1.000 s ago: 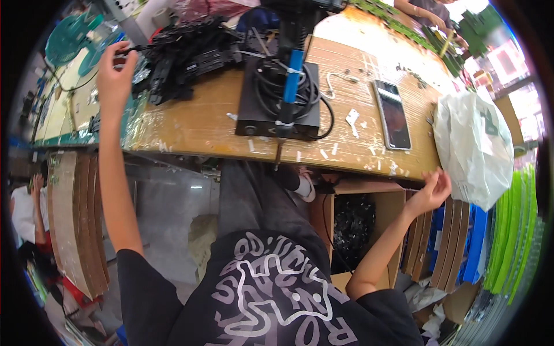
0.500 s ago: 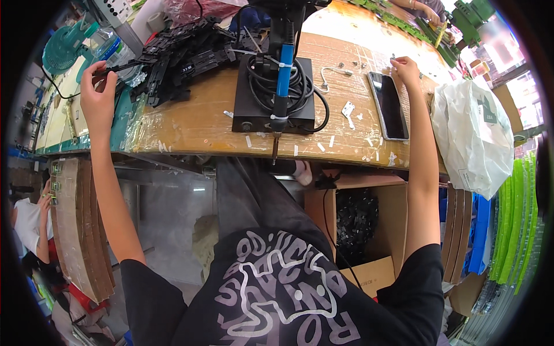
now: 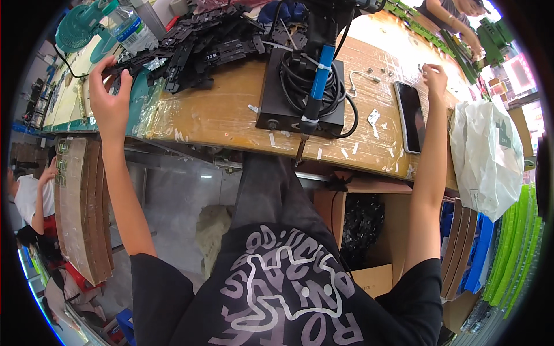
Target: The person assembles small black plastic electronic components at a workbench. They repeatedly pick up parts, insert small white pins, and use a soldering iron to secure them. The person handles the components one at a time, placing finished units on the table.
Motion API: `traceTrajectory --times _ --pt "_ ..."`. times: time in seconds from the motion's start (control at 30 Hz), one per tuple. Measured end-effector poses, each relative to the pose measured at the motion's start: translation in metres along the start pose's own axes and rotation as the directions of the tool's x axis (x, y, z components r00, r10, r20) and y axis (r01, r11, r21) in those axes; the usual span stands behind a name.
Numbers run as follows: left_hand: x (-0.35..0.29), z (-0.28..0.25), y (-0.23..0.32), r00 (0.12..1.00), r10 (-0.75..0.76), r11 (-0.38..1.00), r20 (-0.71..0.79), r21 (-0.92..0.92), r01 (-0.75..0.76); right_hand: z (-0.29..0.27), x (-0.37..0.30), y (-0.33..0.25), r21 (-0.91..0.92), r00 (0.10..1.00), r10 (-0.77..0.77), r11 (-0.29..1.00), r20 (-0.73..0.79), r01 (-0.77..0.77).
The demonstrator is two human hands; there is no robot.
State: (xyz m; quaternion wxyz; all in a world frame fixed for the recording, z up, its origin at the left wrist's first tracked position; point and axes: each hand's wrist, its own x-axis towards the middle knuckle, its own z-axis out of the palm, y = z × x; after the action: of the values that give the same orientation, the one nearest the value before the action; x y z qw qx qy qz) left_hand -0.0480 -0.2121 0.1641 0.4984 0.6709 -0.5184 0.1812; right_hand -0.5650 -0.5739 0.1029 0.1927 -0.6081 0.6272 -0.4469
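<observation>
At the left end of the bench, my left hand (image 3: 111,98) has its thumb and fingers curled round the end of a black plastic part (image 3: 119,70). This part lies against a heap of similar black plastic parts (image 3: 202,52). My right hand (image 3: 436,81) is beyond the phone on the right, its fingertips pinched on a small metal piece (image 3: 423,67) too small to name. Between my hands, a blue and black pen-shaped tool (image 3: 322,75) with a thin metal tip hangs tip down. It is in front of a black box (image 3: 271,109) carrying coiled black cable.
A phone (image 3: 411,115) lies by my right forearm, near a white cable (image 3: 363,75) and small metal bits. A white plastic bag (image 3: 485,155) hangs over the right edge. A water bottle (image 3: 133,32) and green fan (image 3: 81,26) stand far left. Below is an open carton (image 3: 392,225).
The whole view has shifted, moving the bench items rightward in the picture. My left hand has drawn slightly nearer me at the heap. My right hand still pinches the small metal piece.
</observation>
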Motion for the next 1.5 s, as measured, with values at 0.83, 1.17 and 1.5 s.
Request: traceTrajectory --times 0.83,1.17,1.5 --pt "-0.153 -0.005 0.115 0.598 -0.604 0.235 0.527 -0.599 0.766 -0.019 -0.367 -0.104 0.718 0.942 -0.141 0.684 0.306 -0.130" --pt "-0.188 0.023 0.166 0.463 -0.261 0.451 0.847 -0.317 0.834 -0.022 -0.389 -0.106 0.677 0.810 -0.253 0.702 0.530 -0.224" --pt "-0.188 0.031 0.171 0.504 -0.016 0.673 0.864 -0.363 0.645 -0.021 -0.382 -0.107 0.510 0.681 -0.283 0.846 0.676 -0.155"
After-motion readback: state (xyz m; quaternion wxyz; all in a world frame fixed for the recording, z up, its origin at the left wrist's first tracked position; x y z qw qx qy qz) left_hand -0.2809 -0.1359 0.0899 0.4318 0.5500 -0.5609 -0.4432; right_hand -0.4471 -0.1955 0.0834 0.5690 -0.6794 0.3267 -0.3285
